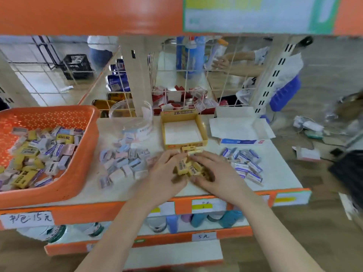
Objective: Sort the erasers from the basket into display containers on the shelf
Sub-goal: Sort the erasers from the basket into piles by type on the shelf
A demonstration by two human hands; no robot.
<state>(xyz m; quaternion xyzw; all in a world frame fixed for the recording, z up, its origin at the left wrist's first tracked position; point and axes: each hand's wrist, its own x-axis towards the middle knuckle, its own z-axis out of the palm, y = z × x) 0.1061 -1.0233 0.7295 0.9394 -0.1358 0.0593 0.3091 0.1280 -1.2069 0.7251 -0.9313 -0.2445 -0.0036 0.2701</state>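
An orange basket (pixel 84 122) at the left holds several mixed erasers. On the white shelf (pixel 282 173), my left hand (pixel 167 171) and my right hand (pixel 216 173) curl around a cluster of yellow erasers (pixel 191 167) from both sides. Just behind them stands an empty yellow display box (pixel 204 132). A pile of pink and pale blue erasers (pixel 123 160) lies left of my hands, below a clear plastic container (pixel 133 114). Blue-and-white erasers (pixel 245 163) lie to the right, in front of an open white and blue box (pixel 241 128).
A wire grid back panel (pixel 196 75) stands behind the shelf, with red and white packs beyond it. Another person's hands (pixel 222 61) work on the far side. Orange shelf edges with price labels (pixel 27 218) run below, over bottles.
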